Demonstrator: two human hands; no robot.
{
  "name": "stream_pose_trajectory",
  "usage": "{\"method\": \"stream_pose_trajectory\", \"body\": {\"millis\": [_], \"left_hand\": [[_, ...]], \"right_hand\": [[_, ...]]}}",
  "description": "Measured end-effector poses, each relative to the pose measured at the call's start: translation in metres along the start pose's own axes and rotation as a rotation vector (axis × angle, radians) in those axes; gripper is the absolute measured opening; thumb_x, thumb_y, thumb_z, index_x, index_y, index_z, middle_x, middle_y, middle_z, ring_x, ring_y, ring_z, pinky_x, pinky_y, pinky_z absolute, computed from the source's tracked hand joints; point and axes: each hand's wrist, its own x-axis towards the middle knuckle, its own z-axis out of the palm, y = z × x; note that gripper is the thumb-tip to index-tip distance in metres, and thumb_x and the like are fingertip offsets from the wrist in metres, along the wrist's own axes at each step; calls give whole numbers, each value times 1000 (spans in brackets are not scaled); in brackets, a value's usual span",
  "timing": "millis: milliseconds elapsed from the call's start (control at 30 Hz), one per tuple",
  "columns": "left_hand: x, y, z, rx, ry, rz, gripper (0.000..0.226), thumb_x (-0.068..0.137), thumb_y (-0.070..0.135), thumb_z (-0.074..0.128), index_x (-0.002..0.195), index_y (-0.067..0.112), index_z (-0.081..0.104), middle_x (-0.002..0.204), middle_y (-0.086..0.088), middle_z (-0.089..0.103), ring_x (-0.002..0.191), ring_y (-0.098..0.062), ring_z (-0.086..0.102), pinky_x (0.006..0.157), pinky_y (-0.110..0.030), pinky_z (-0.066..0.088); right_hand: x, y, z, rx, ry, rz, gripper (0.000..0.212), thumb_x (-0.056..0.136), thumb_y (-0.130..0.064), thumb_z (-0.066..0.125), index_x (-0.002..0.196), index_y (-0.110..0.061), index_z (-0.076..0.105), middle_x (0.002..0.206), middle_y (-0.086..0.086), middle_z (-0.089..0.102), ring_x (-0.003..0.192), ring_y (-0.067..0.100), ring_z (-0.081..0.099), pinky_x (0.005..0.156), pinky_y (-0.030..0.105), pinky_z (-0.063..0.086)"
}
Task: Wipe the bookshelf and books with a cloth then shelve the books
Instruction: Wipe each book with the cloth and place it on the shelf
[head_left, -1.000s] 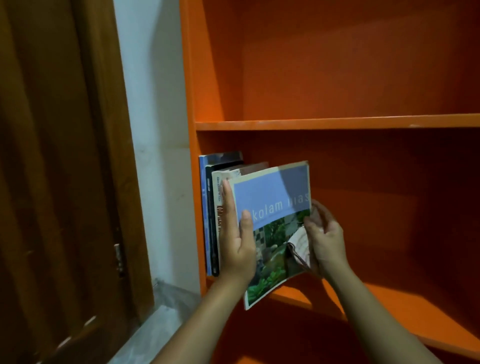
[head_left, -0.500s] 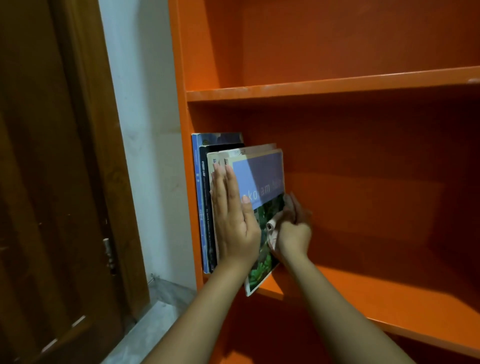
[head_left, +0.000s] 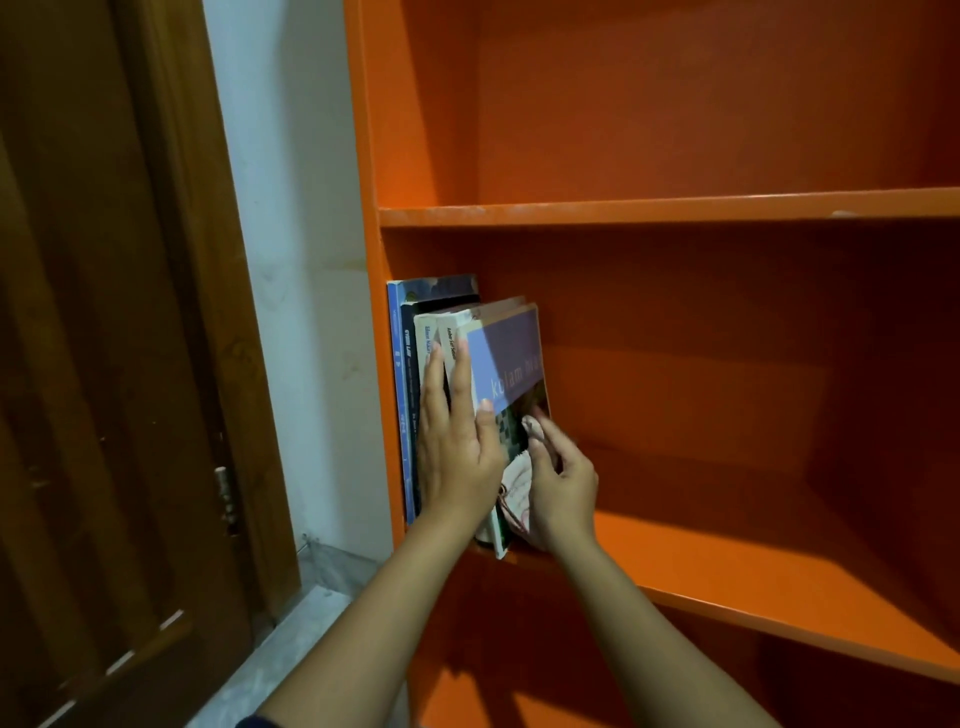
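If the flat-fingered left grip (head_left: 457, 457) and the right grip (head_left: 563, 488), clutching the cloth (head_left: 514, 486), let go, the thin kolam book (head_left: 511, 358) may slump off the shelf (head_left: 727, 571).

Cloth (head_left: 514, 480) in right hand (head_left: 563, 486), against book (head_left: 511, 358)

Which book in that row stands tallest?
The blue-spined book at the far left, against the bookshelf's side panel; its top rises above the black-spined book and the cream-spined books beside it.
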Motion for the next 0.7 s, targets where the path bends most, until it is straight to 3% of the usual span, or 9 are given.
{"method": "stream_pose_trajectory", "body": {"millis": [167, 400, 567, 700], "left_hand": [[1, 13, -23, 28, -129, -63, 66, 98, 17, 40, 148, 32, -1, 159, 2, 2, 144, -8, 1, 107, -21, 12], [-2, 31, -50, 85, -265, -140, 60, 99, 22, 40, 151, 22, 9, 159, 7, -3, 145, -11, 2, 113, -28, 14], [-32, 24, -71, 120, -435, -173, 53, 100, 28, 37, 150, 22, 18, 158, 7, 6, 145, -11, 6, 116, -35, 19], [-92, 1, -90, 165, -574, -266, 47, 99, 29, 39, 144, 18, 33, 151, 2, 27, 138, -17, 28, 109, -34, 32]], "right_hand": [[-12, -17, -7, 20, -53, 36, 31, 93, -10, 57, 122, -20, 63, 118, -13, 62, 115, 0, 54, 102, 28, 45], [-31, -35, -20, -25, -121, 90, 30, 94, -14, 56, 121, -25, 63, 127, -4, 61, 121, 11, 52, 104, 39, 44], [-78, -39, -26, -30, -163, 89, 29, 94, -13, 55, 121, -20, 63, 121, -8, 61, 119, 1, 50, 99, 26, 45], [-140, -13, -31, -57, -107, 103, 26, 92, -11, 59, 113, -22, 68, 108, -13, 67, 107, -6, 58, 94, 24, 48]]}}
